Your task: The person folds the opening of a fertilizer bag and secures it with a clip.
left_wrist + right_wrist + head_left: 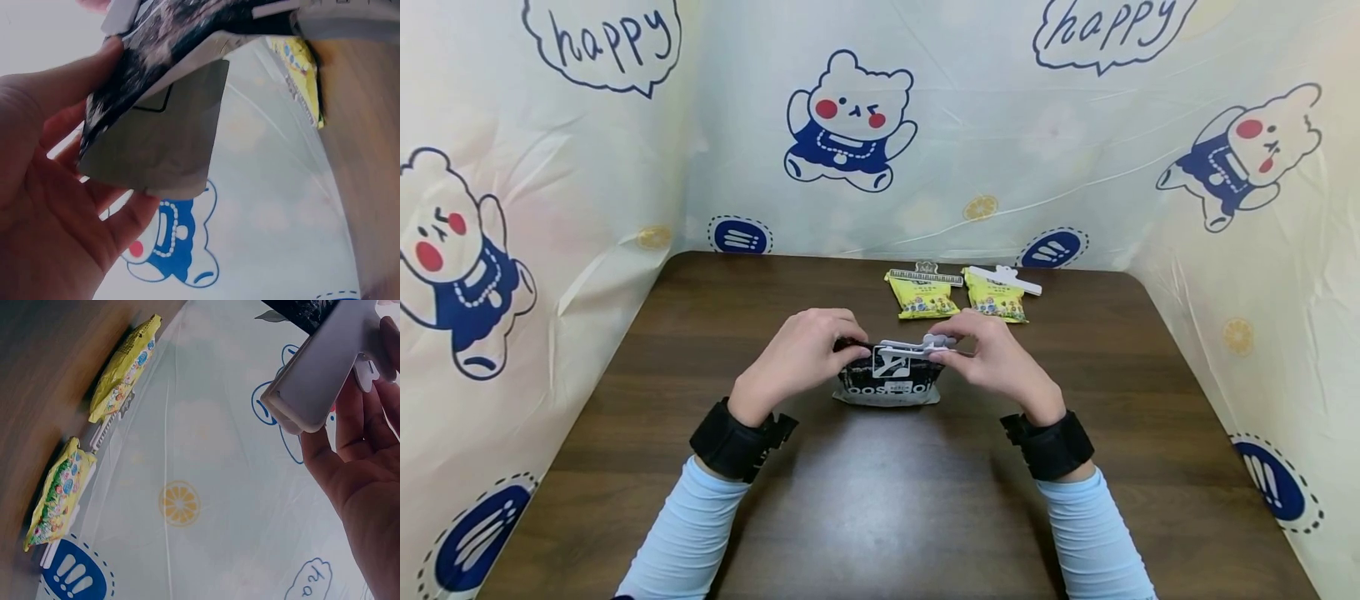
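A black bag (pixel 887 390) with white lettering and a pale bottom edge stands upright near the middle of the table. My left hand (pixel 805 354) pinches its top left corner; in the left wrist view the thumb presses the black film (pixel 169 53), with fingers behind it. Along the bag's top lies a whitish-grey sealing clip (pixel 906 347). My right hand (pixel 996 357) holds the clip's right end between thumb and fingers. Seen from the right wrist, the clip (pixel 319 375) sits across the black film. Whether it is fully closed I cannot tell.
Behind the bag lie two yellow snack packets, a left one (pixel 923 300) topped by a clear clip (pixel 925 273) and a right one (pixel 996 302) with a white clip (pixel 1009 279). The brown table (pixel 880 517) is bordered by a printed cloth (pixel 1000 150) at the back and sides.
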Demonstrator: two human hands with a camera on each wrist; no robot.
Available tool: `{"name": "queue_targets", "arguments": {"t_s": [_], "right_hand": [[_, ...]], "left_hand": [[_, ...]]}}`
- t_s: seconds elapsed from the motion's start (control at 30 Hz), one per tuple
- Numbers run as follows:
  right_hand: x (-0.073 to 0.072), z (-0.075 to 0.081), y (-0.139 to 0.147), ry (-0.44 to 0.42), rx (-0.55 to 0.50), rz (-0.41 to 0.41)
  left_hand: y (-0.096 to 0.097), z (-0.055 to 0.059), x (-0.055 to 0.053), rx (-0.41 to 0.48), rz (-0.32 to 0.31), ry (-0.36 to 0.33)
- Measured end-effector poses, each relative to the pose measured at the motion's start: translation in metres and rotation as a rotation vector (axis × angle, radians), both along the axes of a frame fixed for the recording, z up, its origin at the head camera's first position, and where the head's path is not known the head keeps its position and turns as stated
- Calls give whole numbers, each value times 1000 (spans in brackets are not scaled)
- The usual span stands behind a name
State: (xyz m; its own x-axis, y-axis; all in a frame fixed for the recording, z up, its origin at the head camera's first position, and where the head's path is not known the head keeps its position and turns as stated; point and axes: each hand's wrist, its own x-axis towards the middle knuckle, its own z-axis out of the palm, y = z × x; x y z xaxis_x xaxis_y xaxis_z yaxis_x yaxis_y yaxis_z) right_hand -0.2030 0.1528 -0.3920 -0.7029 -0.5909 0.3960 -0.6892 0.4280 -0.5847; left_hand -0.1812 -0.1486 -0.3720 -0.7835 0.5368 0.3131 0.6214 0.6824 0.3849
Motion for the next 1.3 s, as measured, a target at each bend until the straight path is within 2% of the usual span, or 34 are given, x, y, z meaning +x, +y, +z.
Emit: {"name": "queue_targets", "arguments": {"t_s": [0.13, 0.3, 0.43, 0.63, 1.0, 1.3], "right_hand": [[0, 1, 0, -16, 5, -2], [-1, 3, 0, -18, -3, 6], [-1, 3, -1, -12, -5, 13], [-1, 1, 0, 6, -17, 23], [1, 0, 0, 48, -32, 25], [4, 1, -4, 73, -55, 46]], "left_hand": [[-6, 5, 0, 0, 22, -66], [-16, 9, -1, -8, 45, -84], [-21, 11, -2, -1, 26, -92], [-21, 9, -2, 16, -13, -60], [-15, 2, -2, 23, -18, 4], [-9, 1, -2, 35, -27, 9]]}}
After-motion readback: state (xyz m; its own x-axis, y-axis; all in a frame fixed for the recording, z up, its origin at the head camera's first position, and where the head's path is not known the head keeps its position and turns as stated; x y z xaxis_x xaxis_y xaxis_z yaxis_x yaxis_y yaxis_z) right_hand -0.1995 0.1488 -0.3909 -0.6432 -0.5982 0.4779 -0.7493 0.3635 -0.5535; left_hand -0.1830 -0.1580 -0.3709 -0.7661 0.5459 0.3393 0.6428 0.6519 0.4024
